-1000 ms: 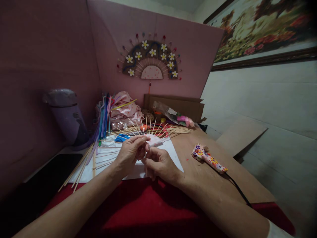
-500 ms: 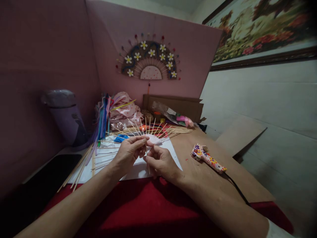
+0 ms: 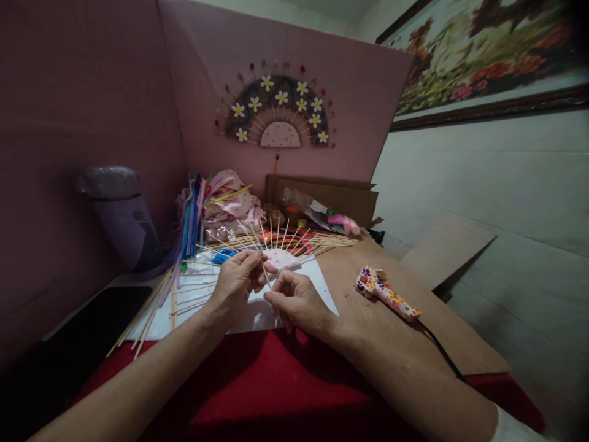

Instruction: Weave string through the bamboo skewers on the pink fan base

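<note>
Between my two hands a thin wooden stick [image 3: 267,277] is held at a slant above the white sheet [image 3: 324,282]. My left hand [image 3: 240,276] pinches its upper part. Lower down, my right hand [image 3: 297,299] grips the same stick between thumb and fingers. Just behind the hands lies a half-round piece of pale pink spotted fabric [image 3: 281,259], with several sticks fanned out from it; my left hand hides part of it. More loose sticks [image 3: 196,288] rest on the sheet to the left of my left hand.
A flower-patterned glue gun [image 3: 386,294] with a black cord lies on the brown board at right. Pipe cleaners [image 3: 191,215], crumpled pink fabric [image 3: 230,199] and a purple tumbler [image 3: 126,227] stand at back left. A decorated fan [image 3: 278,107] hangs on the pink panel.
The stick has tilted, its top leaning to the left. My left hand has shifted slightly left, so more of the spotted half-round piece shows. My right hand stays nearly in place.
</note>
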{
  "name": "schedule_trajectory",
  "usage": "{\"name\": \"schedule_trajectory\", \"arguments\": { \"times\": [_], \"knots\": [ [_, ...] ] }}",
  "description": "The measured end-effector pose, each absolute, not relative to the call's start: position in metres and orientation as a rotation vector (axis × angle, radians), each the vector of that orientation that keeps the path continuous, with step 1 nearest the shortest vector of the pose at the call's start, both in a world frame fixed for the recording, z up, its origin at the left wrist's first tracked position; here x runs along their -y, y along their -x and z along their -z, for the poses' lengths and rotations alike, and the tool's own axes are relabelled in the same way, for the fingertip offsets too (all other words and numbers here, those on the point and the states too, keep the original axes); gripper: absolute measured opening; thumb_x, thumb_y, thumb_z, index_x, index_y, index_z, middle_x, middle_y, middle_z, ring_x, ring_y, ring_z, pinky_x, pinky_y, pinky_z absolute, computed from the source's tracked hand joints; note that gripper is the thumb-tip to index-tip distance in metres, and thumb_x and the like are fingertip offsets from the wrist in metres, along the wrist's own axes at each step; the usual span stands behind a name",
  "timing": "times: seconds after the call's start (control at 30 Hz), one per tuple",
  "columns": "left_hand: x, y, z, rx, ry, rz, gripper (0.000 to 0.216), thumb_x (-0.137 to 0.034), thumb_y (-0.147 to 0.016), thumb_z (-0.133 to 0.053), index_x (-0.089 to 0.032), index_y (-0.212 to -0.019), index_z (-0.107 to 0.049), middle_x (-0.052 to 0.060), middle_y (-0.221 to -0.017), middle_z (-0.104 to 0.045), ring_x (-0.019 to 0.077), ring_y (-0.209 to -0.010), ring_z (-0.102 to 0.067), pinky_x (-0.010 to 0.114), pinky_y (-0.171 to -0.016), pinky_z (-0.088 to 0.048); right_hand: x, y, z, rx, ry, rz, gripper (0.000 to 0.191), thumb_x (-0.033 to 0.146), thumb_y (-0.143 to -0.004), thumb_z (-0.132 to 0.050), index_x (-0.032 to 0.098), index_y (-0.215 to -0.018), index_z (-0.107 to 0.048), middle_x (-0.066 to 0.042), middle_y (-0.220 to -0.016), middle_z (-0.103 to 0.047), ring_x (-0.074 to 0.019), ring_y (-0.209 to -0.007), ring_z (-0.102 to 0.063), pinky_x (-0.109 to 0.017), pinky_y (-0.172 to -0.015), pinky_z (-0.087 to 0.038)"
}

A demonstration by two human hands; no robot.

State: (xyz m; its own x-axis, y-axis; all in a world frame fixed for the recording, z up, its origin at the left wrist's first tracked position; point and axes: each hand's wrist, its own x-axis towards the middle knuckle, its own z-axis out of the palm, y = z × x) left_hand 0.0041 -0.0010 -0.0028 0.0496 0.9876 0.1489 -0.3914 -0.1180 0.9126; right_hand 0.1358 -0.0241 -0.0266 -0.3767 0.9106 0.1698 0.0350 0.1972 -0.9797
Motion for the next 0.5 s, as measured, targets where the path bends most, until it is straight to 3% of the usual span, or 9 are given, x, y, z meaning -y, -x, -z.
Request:
{"name": "schedule_trajectory", "arguments": {
  "times": [0.3, 0.5],
  "knots": [
    [-0.008, 0.012, -0.001, -0.823, -0.976, -1.547, 0.017, -0.021, -0.065, -0.068, -0.013, -0.065, -0.053, 0.002, -0.055, -0.063, 0.0057, -0.040, -0.045, 0.017, -0.039, -0.031, 0.023, -0.140, 0.024, 1.490, 0.754, -1.383, 0.026, 0.036, -0.075, -0.061, 0.018, -0.067, -0.044, 0.006, -0.049, -0.056, -0.0048, -0.028, -0.043, -0.015, -0.027, -0.031],
    [0.013, 0.007, -0.008, -0.586, -1.249, -1.073, 0.017, -0.024, -0.067, -0.069, -0.016, -0.060, -0.056, 0.000, -0.047, -0.057, 0.0063, -0.038, -0.042, 0.018, -0.037, -0.025, 0.009, -0.147, 0.025, 1.297, 0.847, -1.167, 0.026, 0.037, -0.077, -0.058, 0.018, -0.066, -0.045, 0.006, -0.049, -0.054, -0.0036, -0.031, -0.040, -0.015, -0.028, -0.031]
  ]
}}
